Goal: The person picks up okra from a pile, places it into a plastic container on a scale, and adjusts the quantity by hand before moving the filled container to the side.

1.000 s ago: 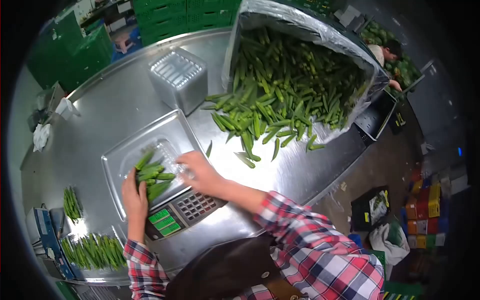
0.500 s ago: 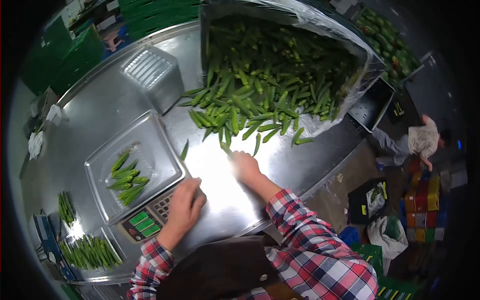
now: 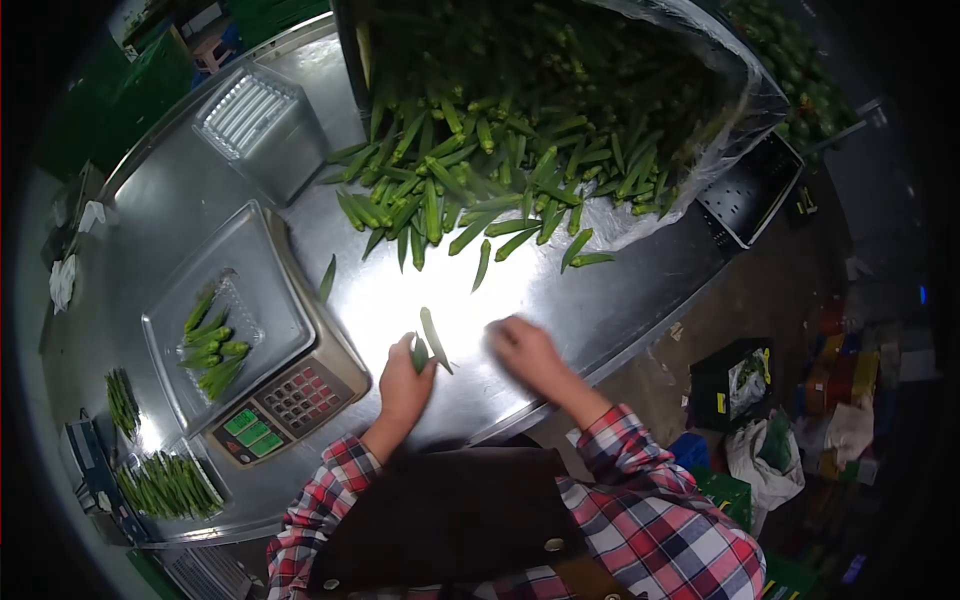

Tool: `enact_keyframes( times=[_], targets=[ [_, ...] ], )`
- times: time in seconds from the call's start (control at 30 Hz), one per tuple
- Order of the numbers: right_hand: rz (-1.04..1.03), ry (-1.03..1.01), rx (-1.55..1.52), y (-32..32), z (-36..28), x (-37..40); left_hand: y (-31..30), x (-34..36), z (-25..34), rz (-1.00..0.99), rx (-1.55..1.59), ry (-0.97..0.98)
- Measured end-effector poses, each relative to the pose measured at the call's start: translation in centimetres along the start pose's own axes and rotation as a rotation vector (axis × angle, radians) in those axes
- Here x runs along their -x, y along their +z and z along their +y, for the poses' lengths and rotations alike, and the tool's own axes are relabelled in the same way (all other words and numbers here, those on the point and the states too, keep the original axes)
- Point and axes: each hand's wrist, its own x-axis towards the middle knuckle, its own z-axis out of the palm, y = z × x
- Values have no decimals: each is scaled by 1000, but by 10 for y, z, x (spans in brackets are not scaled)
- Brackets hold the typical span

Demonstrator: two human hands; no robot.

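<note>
My left hand [image 3: 408, 380] is closed around an okra pod [image 3: 420, 353] over the steel table. Beside its fingertips is another pale green pod [image 3: 434, 338]. To the right, my right hand [image 3: 518, 345] is blurred, with its fingers curled; whether it holds anything is hidden. A large heap of okra [image 3: 440, 190] spills from a plastic-lined crate beyond my hands. On the left, the scale [image 3: 290, 395] bears a metal tray [image 3: 262, 240], where several okra pods [image 3: 213, 350] lie in a clear small tray.
A stack of clear trays [image 3: 265, 130] stands behind the scale. Packed okra [image 3: 170, 488] lies at the lower left of the table [image 3: 620, 300]. A black crate [image 3: 755, 195] is at the right; a white sack [image 3: 765, 465] and a black box [image 3: 730, 380] sit on the floor.
My left hand has moved right, away from the scale's keypad, and a pod now shows in it. My right hand has moved back from the heap. The co-worker at the right is no longer clearly visible.
</note>
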Motion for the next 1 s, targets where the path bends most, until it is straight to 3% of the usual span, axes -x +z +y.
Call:
enact_keyframes(
  times=[0.13, 0.27, 0.4, 0.5, 0.6, 0.67, 0.8, 0.9, 1.0],
  targets=[
    [478, -141, 463, -79, 97, -36, 0, 0, -7, 116, 4, 44],
    [361, -63, 662, -104, 134, -53, -4, -4, 5, 235, -50, -21],
    [105, -122, 690, -125, 92, -46, 8, -5, 19, 114, -298, -85],
    [118, -310, 701, -124, 110, -50, 10, -7, 34, 51, -361, -36],
    [475, -732, 538, -126, 97, -74, 15, -8, 42, -25, -388, 12],
    [321, -538, 520, -113, 132, -87, 18, -7, 39, -23, -426, 63],
    [136, -309, 686, -114, 108, -87, 14, -5, 28, -8, -502, 119],
    [147, -355, 680, -112, 103, -85, 10, -1, 28, -24, -456, 132],
    [172, -536, 557, -103, 93, -87, 7, 5, 20, 34, -338, 202]
  ],
)
